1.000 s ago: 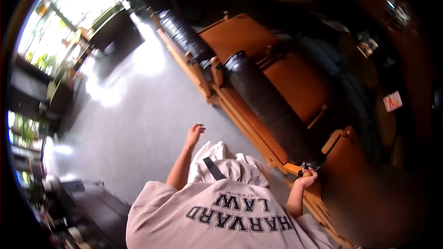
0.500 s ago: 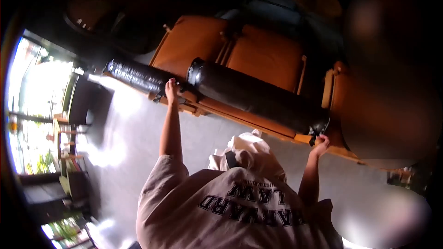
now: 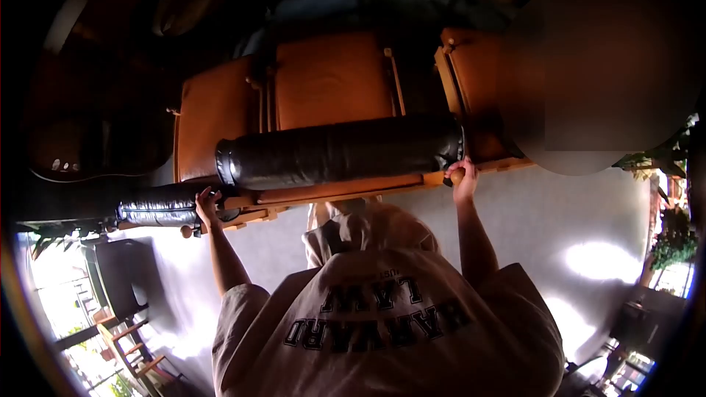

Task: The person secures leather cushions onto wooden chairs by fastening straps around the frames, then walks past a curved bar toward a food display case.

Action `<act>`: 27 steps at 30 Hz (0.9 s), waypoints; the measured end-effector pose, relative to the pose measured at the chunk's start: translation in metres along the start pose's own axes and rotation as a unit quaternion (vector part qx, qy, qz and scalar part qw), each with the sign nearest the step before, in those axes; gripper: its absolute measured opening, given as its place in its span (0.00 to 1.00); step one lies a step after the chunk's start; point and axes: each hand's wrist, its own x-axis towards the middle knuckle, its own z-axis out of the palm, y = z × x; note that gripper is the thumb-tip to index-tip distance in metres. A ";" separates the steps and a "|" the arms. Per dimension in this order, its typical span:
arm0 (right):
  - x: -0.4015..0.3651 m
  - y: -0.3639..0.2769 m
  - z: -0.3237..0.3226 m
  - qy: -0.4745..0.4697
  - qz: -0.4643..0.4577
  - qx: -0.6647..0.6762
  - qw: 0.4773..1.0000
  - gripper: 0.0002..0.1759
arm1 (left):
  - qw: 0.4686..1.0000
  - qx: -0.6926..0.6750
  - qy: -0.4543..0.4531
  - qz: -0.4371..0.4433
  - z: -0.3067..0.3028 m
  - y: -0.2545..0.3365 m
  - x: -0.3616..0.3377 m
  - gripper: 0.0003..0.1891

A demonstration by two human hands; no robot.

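Observation:
My left hand (image 3: 208,207) is at the left, its fingers apart against the end of a short, shiny black roll (image 3: 158,208). The fingers of my right hand (image 3: 463,179) are wrapped round a round wooden knob (image 3: 457,176) beside the right end of a long black padded roll (image 3: 342,153). This long roll lies across the front of orange-brown leather seats (image 3: 331,81), along a wooden frame rail (image 3: 346,195). Another wooden knob (image 3: 186,231) shows just below my left hand.
Another orange-brown seat (image 3: 474,66) stands at the right, partly behind a large blurred patch. Grey floor (image 3: 522,209) lies below the frame. A dark chair (image 3: 121,272) and wooden furniture (image 3: 136,349) are at the lower left, with plants (image 3: 673,239) at the right.
The view has turned, so the seats and long roll lie more level and further left. My right hand stays at the knob; the fingers of my left hand now look more spread.

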 end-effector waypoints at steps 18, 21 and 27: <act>0.005 -0.001 0.008 0.091 0.086 0.012 0.992 0.13 | 0.981 0.086 0.177 -0.001 0.034 0.028 -0.016 0.12; 0.010 0.005 0.002 0.105 0.099 0.007 0.989 0.14 | 0.989 0.066 0.134 0.000 0.029 0.027 -0.017 0.14; -0.002 0.000 -0.006 0.097 0.116 0.021 0.988 0.15 | 0.990 -0.054 0.129 -0.027 0.018 0.022 -0.033 0.14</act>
